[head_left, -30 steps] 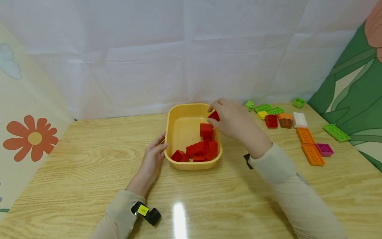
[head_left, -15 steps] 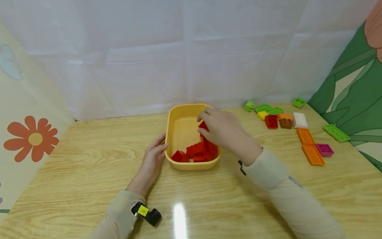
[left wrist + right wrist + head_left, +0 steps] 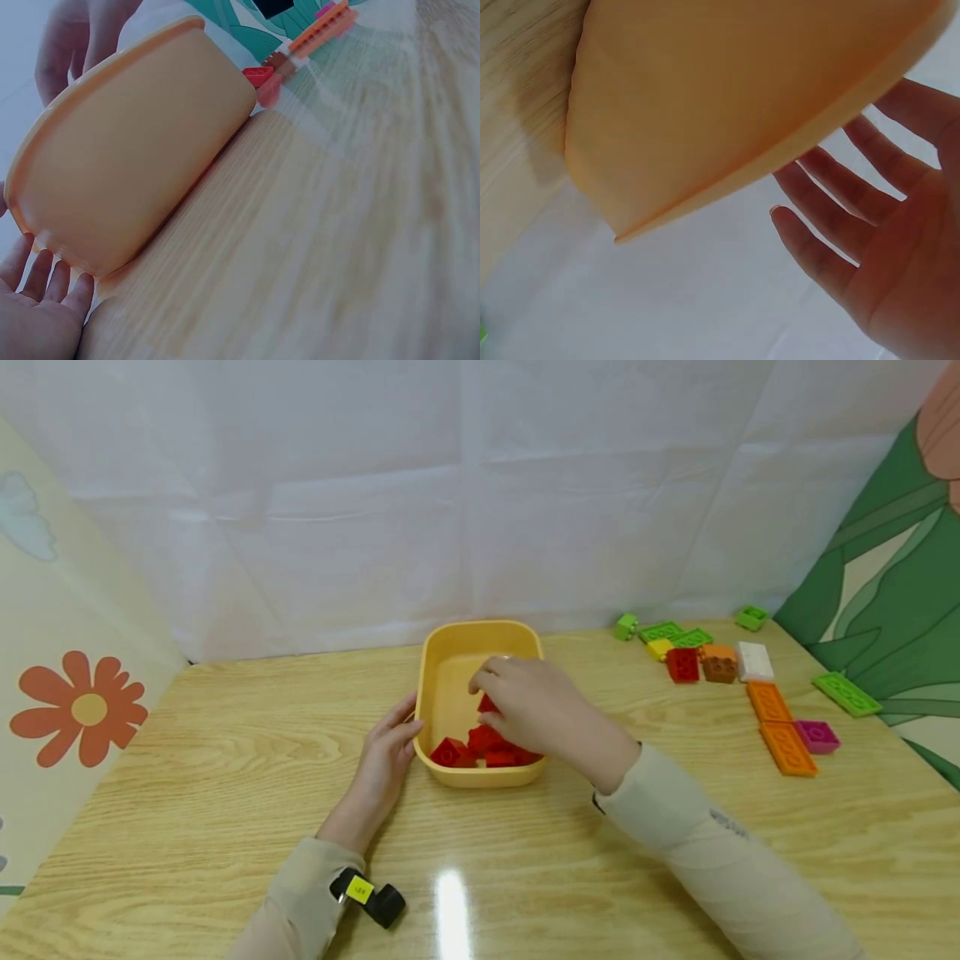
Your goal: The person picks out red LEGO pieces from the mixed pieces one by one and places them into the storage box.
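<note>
A yellow plastic bin (image 3: 480,779) stands on the table with several red toy bricks (image 3: 453,752) piled toward its near side. My left hand (image 3: 384,758) holds the bin at its left wall, thumb at the rim and fingers against the outside; in the left wrist view these fingertips (image 3: 56,274) meet the wall. Reaching in over the right rim, my right hand (image 3: 534,703) pinches a red brick (image 3: 487,703) between thumb and fingers, above the pile. The right wrist view shows the right fingers (image 3: 855,187) passing behind the rim, where the bin wall hides the brick.
Loose bricks lie at the back right of the table: green plates (image 3: 660,632), a yellow brick (image 3: 659,649), a red brick (image 3: 682,666), a brown brick (image 3: 719,667), a white brick (image 3: 754,662), orange plates (image 3: 787,748) and a magenta brick (image 3: 817,737). A white cloth (image 3: 315,527) hangs behind.
My right hand has moved left, nearer and lower, from above the bin's right rim to inside over the pile, carrying the red brick. The left hand and bin have stayed put.
</note>
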A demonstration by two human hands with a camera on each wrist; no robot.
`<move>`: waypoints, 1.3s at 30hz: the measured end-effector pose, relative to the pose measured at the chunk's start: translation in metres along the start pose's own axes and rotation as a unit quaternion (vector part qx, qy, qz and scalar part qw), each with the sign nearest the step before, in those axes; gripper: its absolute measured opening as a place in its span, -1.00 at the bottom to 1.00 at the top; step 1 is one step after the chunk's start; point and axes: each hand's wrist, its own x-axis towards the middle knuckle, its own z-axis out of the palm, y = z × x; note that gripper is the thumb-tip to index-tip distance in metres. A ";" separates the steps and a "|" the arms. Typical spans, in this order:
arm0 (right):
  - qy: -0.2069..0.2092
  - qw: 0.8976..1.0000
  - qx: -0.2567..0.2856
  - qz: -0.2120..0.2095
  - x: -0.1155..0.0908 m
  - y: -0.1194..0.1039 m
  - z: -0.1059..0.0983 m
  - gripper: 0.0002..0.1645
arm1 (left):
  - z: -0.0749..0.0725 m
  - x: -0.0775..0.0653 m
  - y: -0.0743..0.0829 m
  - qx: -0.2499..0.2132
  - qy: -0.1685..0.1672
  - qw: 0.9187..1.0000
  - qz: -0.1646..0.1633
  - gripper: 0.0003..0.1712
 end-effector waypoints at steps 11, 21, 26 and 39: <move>-0.009 0.997 0.010 -0.073 -0.001 -0.008 0.005 -0.57 | 0.000 -0.002 0.002 -0.001 -0.002 1.000 -0.010 -0.38; -0.036 0.996 0.017 -0.086 -0.002 -0.017 0.009 -0.51 | -0.001 -0.001 0.000 0.005 -0.001 1.000 -0.008 -0.38; -0.045 0.995 0.013 -0.083 -0.001 -0.019 0.010 -0.47 | -0.001 -0.001 0.001 0.008 -0.006 1.000 0.001 -0.37; -0.032 0.995 0.013 -0.091 -0.002 -0.019 0.015 -0.45 | 0.000 -0.001 0.002 0.010 -0.010 1.000 0.000 -0.37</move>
